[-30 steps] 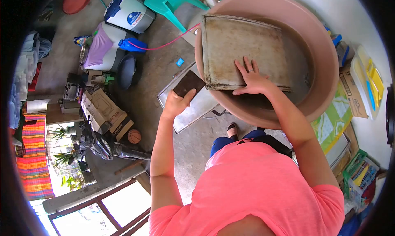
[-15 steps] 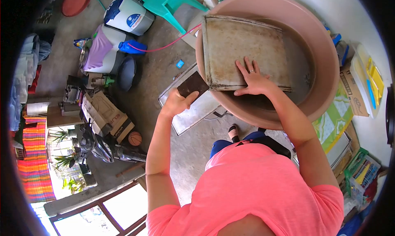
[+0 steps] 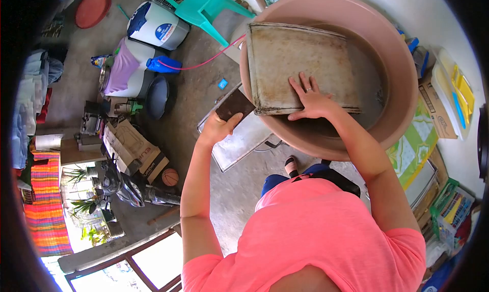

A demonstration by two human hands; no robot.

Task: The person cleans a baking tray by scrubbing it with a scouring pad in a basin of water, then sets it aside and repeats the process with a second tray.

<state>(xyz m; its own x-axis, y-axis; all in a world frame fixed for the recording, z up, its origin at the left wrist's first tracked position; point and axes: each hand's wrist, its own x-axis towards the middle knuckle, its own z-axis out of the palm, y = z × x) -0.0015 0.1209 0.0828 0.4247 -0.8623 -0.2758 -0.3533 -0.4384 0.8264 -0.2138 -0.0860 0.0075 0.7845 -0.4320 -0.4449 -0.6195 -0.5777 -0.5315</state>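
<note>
A grimy metal baking tray (image 3: 295, 58), stained brown, rests tilted in a big pinkish-brown basin (image 3: 402, 108) with murky water (image 3: 374, 73). My right hand (image 3: 313, 99) lies on the tray's lower part, fingers spread. Just left of the basin rim, my left hand (image 3: 220, 127) grips a dark brown flat rectangular piece (image 3: 235, 106), thumb on top; its far corner is close to the tray's lower left corner. I cannot make out what kind of piece it is. Below that hand, a second, cleaner metal tray (image 3: 237, 145) is on the floor, partly hidden.
A teal plastic chair (image 3: 206, 9), a white washing machine (image 3: 157, 28) and a blue jug (image 3: 162, 64) with a pink hose stand upper left. Cardboard boxes (image 3: 135, 144), a basketball (image 3: 170, 177) and a motorcycle (image 3: 125, 185) are at left. Shelved items line the right wall.
The view has shifted slightly. My left hand and the dark piece sit a touch lower and further left; my right hand stays spread on the tray.
</note>
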